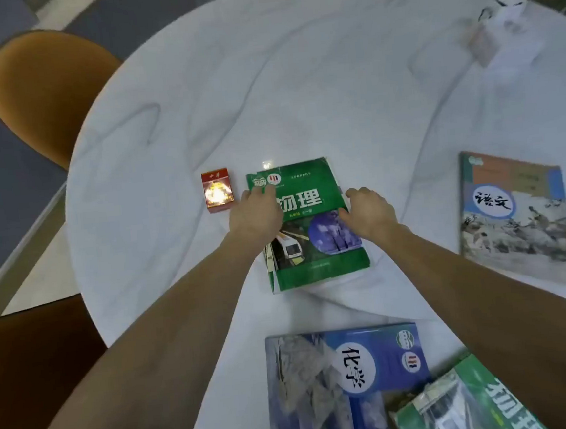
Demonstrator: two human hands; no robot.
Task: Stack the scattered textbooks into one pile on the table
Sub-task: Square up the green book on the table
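A green physics textbook (317,266) lies in the middle of the white marble table (297,76), and page edges of something under it show along its left side. My left hand (256,213) rests on its upper left part with fingers over the cover. My right hand (370,210) grips its right edge. A blue chemistry textbook (340,380) lies near the front edge, with a second green physics textbook (469,403) overlapping its lower right corner. A grey and blue language textbook (514,218) lies alone at the right.
A red cigarette pack (217,190) stands just left of the central book, close to my left hand. Crumpled white paper and clear plastic (498,31) sit at the far right. An orange chair (45,94) stands at the table's left, a brown seat (30,356) at the lower left.
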